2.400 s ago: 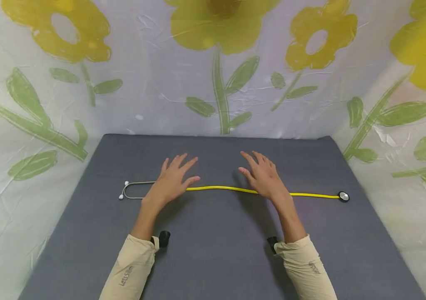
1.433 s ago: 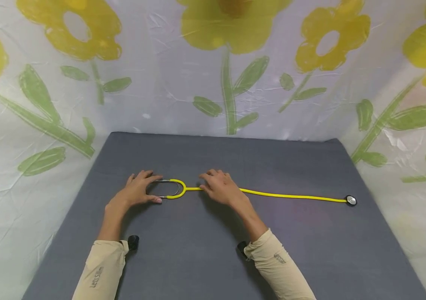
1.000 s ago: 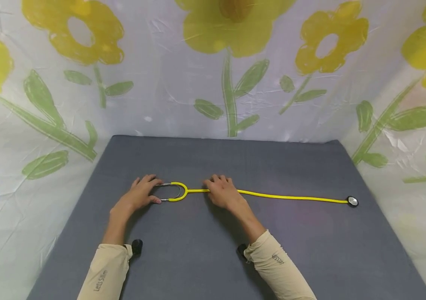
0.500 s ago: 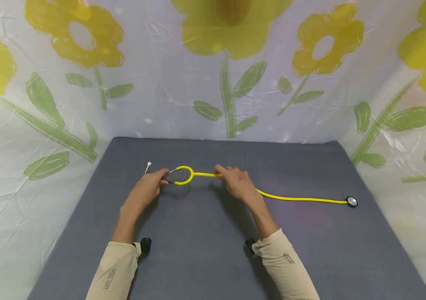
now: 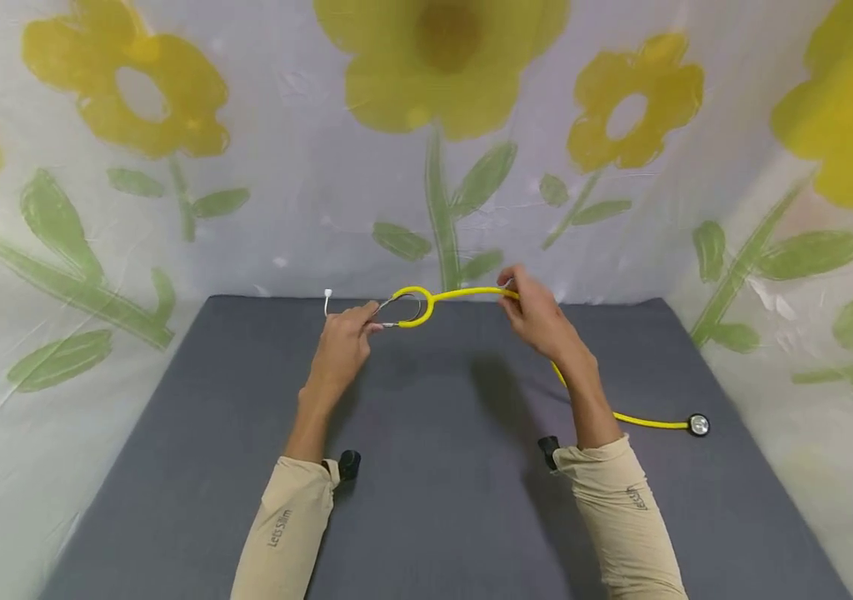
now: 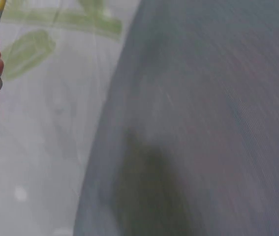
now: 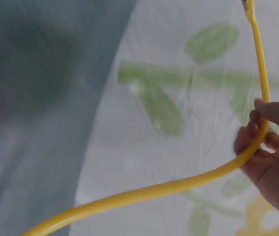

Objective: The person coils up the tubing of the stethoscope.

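Head view, clock centred on the grey table [image 5: 426, 517]: stethoscope [image 5: 471, 292] is held up across 12 o'clock, chestpiece [image 5: 699, 425] end lying on the table near 3. Left hand [image 5: 344, 346] at 11, clamped on the metal ear tubes [image 5: 389, 324]; fingers and thumb curled round them. One white ear tip [image 5: 328, 293] sticks up past that hand, toward 12; the other can't be made out. Yellow fork [image 5: 429, 311] sits between the hands, raised clear of the table, pointing to 3. Right hand [image 5: 542, 321] between 1 and 2, thumb and fingers clamped on the yellow tube [image 7: 169, 188]. From there the tube drops, goes behind the right forearm [image 5: 591, 400], then runs along the table to the chestpiece.

Left wrist view: hand cut off at the 10 o'clock edge, metal showing above and below the grip, bit of yellow at 11.

Right wrist view: hand at 4, tube bent in the grip, one length rising toward 1, other sweeping down to 7.

Rest: beige sleeves [image 5: 276, 521] with dark lettering, black device [image 5: 349, 464] at each cuff, hand shadows [image 5: 501, 392] on the table. White curtain [image 5: 284, 167] with yellow flowers [image 5: 449, 92] spans 10 through 2.
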A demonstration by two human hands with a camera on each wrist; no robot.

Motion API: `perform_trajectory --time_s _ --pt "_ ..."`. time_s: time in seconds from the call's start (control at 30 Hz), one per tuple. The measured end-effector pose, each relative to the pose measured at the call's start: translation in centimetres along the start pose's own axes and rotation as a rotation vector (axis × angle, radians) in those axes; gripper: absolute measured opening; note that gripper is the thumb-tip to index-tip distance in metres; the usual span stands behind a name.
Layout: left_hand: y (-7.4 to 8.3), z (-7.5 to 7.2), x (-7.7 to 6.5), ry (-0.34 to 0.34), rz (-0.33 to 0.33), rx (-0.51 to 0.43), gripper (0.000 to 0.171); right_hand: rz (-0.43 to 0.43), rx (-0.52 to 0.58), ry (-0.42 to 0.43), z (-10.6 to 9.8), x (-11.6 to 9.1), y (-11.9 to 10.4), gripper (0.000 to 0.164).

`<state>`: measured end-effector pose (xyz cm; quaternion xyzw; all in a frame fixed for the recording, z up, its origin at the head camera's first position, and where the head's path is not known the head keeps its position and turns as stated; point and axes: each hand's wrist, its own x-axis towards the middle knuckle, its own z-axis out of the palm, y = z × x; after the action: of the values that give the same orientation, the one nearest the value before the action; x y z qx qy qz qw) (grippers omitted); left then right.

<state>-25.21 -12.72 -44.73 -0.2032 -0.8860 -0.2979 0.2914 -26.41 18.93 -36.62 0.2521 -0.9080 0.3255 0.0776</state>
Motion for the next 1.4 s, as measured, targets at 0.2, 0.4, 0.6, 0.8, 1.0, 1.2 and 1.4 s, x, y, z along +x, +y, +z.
perform_trajectory --time_s 0.2,0.4,0.6,0.8,1.0,1.2,1.4 --pt "1.5 1.3 1.8 0.094 0.058 -0.117 0.026 -0.064 -0.007 0.333 -0.7 -1.3 0.8 0.024" --pt "3.4 0.9 0.6 0.098 0.098 0.012 0.029 -0.132 0.028 0.621 2.1 -4.5 1.8 0.017" --pt "4.9 -1.0 0.3 0.149 0.147 0.168 0.032 -0.144 0.002 0.627 2.3 -5.6 1.4 0.019" --pt "6.5 -3.7 1.0 0.176 0.183 0.216 0.029 -0.115 -0.13 0.518 0.4 -5.8 -1.9 0.02" --pt "8.2 -5.2 2.4 0.178 0.2 0.205 0.03 -0.103 -0.247 0.45 -1.6 -5.9 -4.5 0.016" --pt "9.1 -6.7 2.5 0.136 0.18 0.247 0.031 -0.17 -0.345 0.402 -3.3 -6.5 -6.3 0.012" --pt "9.3 -7.2 2.6 0.101 0.183 0.33 0.029 -0.306 -0.311 0.327 -3.5 -6.9 -8.2 0.021"
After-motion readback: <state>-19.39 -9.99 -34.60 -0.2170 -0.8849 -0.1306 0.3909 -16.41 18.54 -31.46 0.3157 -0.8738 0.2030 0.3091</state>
